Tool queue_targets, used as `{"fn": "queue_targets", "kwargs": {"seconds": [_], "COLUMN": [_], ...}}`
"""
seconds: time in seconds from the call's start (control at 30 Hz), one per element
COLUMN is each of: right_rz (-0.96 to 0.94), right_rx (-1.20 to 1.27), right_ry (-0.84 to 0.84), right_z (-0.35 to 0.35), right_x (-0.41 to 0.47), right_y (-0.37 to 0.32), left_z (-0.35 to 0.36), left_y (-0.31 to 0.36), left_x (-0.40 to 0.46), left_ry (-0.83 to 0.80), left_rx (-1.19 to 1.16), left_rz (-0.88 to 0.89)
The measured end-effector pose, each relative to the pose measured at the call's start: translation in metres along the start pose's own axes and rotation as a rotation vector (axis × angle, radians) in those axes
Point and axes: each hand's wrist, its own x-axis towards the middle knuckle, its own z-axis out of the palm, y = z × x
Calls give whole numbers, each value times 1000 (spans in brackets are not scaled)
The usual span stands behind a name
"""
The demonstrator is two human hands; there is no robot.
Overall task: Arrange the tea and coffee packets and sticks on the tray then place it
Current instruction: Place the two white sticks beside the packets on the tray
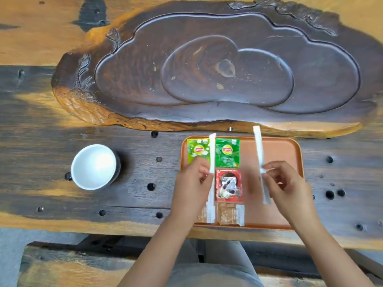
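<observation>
An orange tray [279, 154] lies at the table's near edge. On its left half sit two green Lipton tea packets [227, 153], a red coffee packet [229, 185] below them, and two brown packets [230, 214] at the near rim. My left hand [191, 183] pinches a white stick [212, 154] over the left tea packet, its upper end pointing away from me. My right hand [290, 183] holds a second white stick [259, 154] above the tray's middle, tilted slightly left at the top.
A white cup [94, 165] stands on the dark wooden table [41, 125] to the left of the tray. A large carved dark wooden tea board [217, 69] fills the far side. The table edge runs just below the tray.
</observation>
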Motion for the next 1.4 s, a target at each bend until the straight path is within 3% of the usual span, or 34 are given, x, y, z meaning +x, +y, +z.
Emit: {"fn": "queue_targets", "kwargs": {"seconds": [0.17, 0.37, 0.53, 0.67, 0.87, 1.0, 1.17, 1.4], "right_rz": [26, 11, -11, -87, -497, -645, -641, -520], "right_rx": [-191, -232, -235, -279, -608, -749, -895, -892], "right_ry": [65, 29, 5, -87, 37, -184, -325, -243], "right_z": [-29, -37, -39, -36, -37, -38, -38, -32], "right_x": [-5, -9, -5, 0, 3, 14, 23, 12], "right_y": [42, 63, 78, 88, 98, 114, 125, 122], "left_z": [60, 107, 106, 109, 111, 112, 111, 111], "left_y": [31, 45, 38, 28, 23, 23, 21, 17], "left_x": [5, 8, 2, 0, -2, 0, 3, 3], "left_ry": [-119, -147, -104, -109, -266, -298, -303, -294], "left_rx": [-2, 85, 527, 682, 914, 942, 963, 955], "left_rz": [48, 37, 252, 497, 537, 561, 595, 615]}}
